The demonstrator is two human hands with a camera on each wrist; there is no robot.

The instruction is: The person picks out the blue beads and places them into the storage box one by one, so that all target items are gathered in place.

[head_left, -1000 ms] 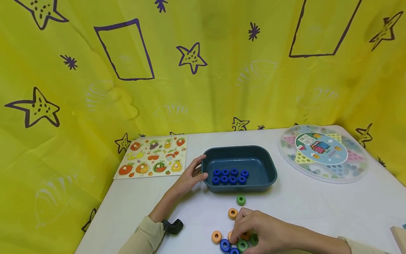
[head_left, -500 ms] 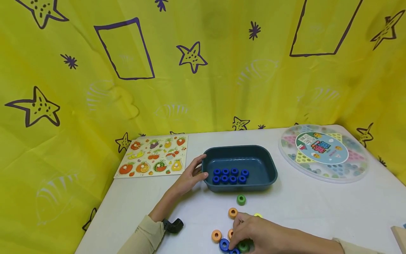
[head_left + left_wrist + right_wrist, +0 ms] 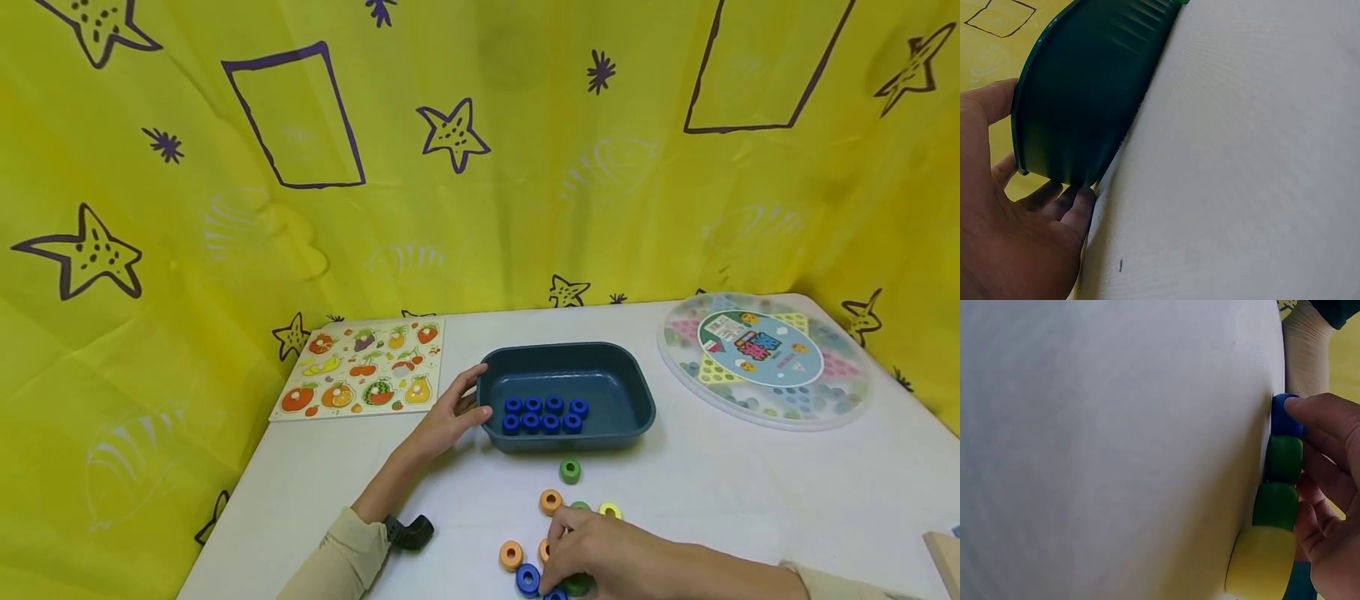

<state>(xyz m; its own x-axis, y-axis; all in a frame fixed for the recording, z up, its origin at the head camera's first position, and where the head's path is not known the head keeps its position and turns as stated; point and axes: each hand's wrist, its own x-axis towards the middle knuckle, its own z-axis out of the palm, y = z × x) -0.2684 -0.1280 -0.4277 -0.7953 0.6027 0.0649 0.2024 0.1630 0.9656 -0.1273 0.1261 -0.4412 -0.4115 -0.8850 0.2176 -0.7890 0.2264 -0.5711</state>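
Observation:
My left hand (image 3: 448,422) grips the left end of a dark blue-green plastic tray (image 3: 637,404), thumb at the rim and other fingers against its outer wall in the left wrist view. Several blue ring beads (image 3: 531,423) stand inside in two rows. My right hand (image 3: 607,554) is down among loose beads in front of the tray. In the right wrist view its thumb and fingers pinch a blue bead (image 3: 1286,415), still at table level. Green beads (image 3: 1284,459) and a yellow bead (image 3: 1261,562) line up beside it. Another blue bead (image 3: 528,579) lies by the fingertips. The hand hides part of the group.
Orange beads (image 3: 512,556) and a lone green bead (image 3: 570,471) lie on the white table (image 3: 735,492). A fruit picture board (image 3: 360,371) lies back left, a round clear game case (image 3: 765,362) back right. A wooden edge (image 3: 943,562) shows far right. Yellow cloth (image 3: 525,233) hangs behind.
My right hand has shifted left over the bead group, uncovering the yellow bead and a green one. The blue bead by its fingertips has slid slightly left. Left hand and tray stay put.

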